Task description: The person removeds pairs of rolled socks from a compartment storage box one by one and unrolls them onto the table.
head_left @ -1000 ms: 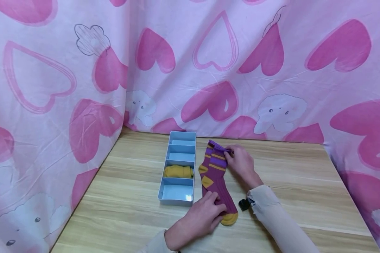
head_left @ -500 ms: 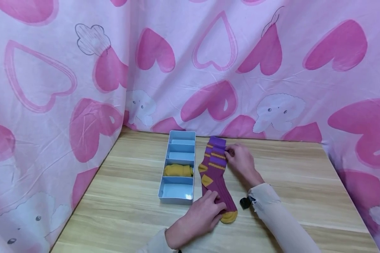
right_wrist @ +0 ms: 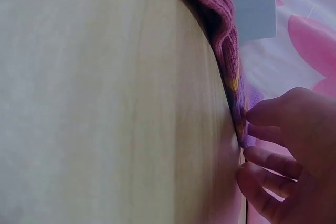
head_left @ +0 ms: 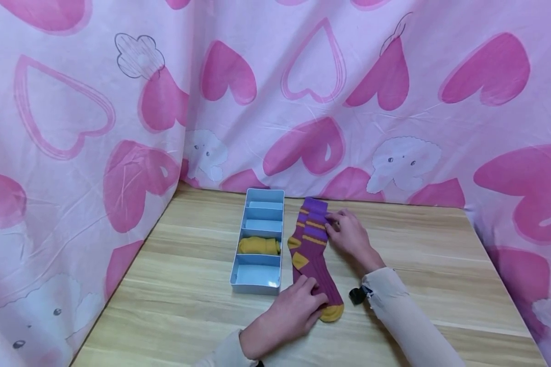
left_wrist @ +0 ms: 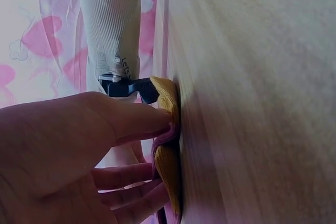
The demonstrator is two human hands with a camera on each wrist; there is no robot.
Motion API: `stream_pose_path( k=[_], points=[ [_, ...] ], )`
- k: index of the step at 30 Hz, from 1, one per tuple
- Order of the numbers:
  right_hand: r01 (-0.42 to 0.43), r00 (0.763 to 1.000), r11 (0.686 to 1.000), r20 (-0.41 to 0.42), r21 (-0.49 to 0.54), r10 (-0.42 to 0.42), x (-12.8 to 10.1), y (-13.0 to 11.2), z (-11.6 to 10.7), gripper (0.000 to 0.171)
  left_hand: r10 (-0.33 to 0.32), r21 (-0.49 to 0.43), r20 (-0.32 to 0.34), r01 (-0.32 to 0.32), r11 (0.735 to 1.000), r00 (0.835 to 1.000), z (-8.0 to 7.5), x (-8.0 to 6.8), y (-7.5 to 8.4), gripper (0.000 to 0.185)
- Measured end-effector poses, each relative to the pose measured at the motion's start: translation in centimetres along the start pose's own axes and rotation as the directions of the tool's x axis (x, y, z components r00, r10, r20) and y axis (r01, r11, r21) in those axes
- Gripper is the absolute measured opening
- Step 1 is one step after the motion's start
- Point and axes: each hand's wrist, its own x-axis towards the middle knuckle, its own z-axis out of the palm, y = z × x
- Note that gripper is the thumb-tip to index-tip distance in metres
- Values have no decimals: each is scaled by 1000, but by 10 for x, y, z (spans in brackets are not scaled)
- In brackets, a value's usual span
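Head view shows your left hand (head_left: 288, 317) pressing flat on the toe end of the purple sock pair (head_left: 313, 255), your right hand (head_left: 349, 235) fingering its cuff edge. It lies beside the divided tray (head_left: 236, 265) on the wooden table (head_left: 441, 265) (soft, light, floppy); grip both ends.

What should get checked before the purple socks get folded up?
1. Purple socks lie flat on the table: ok.
2. Left hand presses the toe end: ok.
3. Right hand touches the cuff edge: ok.
4. The two socks line up exactly: cannot tell.
5. Organizer box has a free compartment: ok; yellow socks fill only one.
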Motion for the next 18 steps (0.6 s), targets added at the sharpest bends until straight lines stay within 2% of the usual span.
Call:
stream_pose_path(
  k=[5, 9, 11, 14, 18],
  points=[
    [24, 999, 999, -32, 35, -23, -2, 1, 1, 26, -37, 3, -3, 37, 999, 999, 0, 1, 1, 27],
    [98, 995, 990, -22, 101, -96, -4, 0, 1, 14, -96, -11, -23, 95, 995, 995, 0, 3, 2, 34],
    [146, 989, 982, 17, 118, -148, -5, -1, 1, 15, -115, -7, -31, 114, 993, 993, 1, 4, 1, 38],
    [187, 977, 979, 85, 84, -194, -8, -1, -2, 23, -119, 16, -29, 120, 993, 992, 1, 5, 1, 38],
    [177, 976, 984, 127, 7, -177, -11, 0, -10, 35, -124, 26, -27, 125, 992, 992, 0, 7, 0, 36]
  ],
)
